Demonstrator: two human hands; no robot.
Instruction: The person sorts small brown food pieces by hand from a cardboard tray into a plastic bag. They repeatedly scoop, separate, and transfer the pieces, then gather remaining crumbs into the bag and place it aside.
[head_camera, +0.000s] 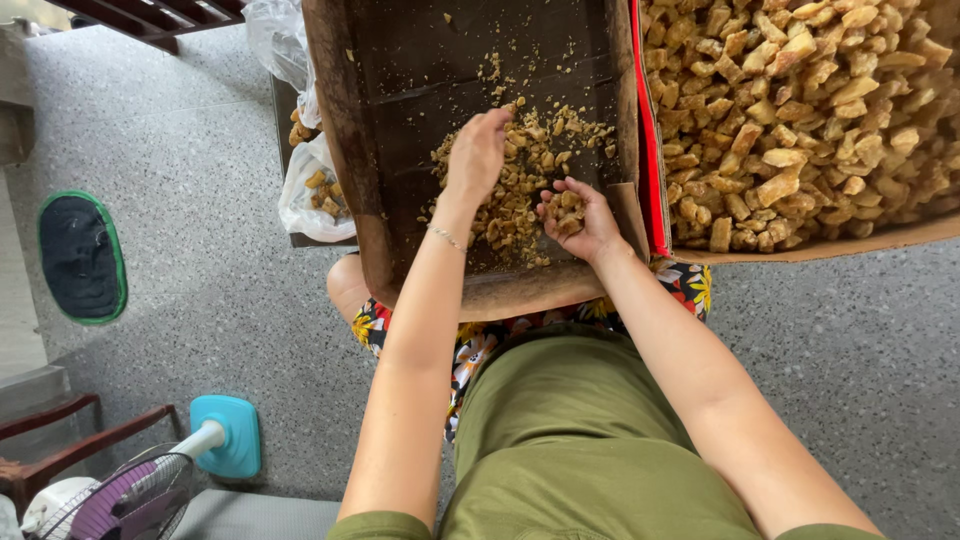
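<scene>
A dark, stained cardboard box (380, 180) rests on my lap, with a heap of small golden-brown chunks (520, 170) in its lower middle. My left hand (478, 152) reaches down into the heap, fingers bent among the pieces, a thin bracelet on its wrist. My right hand (575, 215) lies palm up just to the right, cupped around a small handful of chunks. To the right, a second cardboard box (830, 245) is piled full of larger chunks of the same colour.
A plastic bag (315, 185) with a few chunks lies left of the dark box. On the speckled grey floor are a dark mat with a green rim (80, 255), a fan with a turquoise base (225, 435), and wooden furniture (60, 440) at the lower left.
</scene>
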